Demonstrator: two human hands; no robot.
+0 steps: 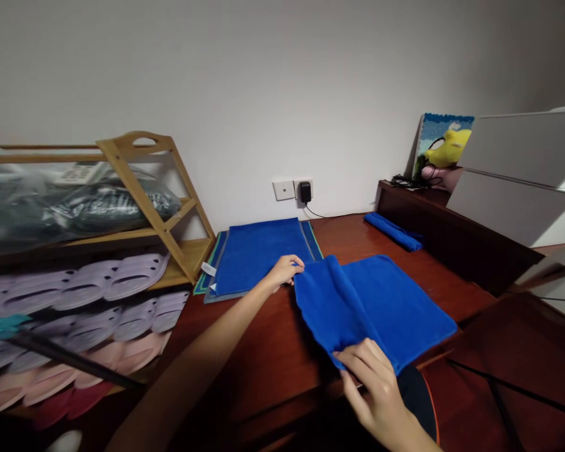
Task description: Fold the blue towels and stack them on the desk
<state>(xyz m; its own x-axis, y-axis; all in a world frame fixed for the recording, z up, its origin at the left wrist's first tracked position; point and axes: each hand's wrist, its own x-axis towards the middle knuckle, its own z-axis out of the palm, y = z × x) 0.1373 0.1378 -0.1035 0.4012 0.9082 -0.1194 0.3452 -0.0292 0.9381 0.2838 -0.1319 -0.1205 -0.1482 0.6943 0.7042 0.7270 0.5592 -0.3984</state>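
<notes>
A blue cloth (395, 301) lies partly on the dark red table, its left side lifted and bent over toward the right. My left hand (285, 272) pinches the far left corner of this cloth. At the near left corner, my right hand (374, 380) grips the edge between thumb and fingers. To the left of it, a flat stack of blue cloths (263, 251) with grey and green edges rests against the wall, a white tag showing at its side. A folded blue cloth (393, 231) lies at the back right of the table.
On the left stands a wooden rack (157, 207) with plastic-wrapped items and rows of lilac and pink slippers (136, 276). A black plug (304, 191) sits in the wall socket. White boxes (518, 182) and a picture (445, 144) stand at the right on a raised ledge.
</notes>
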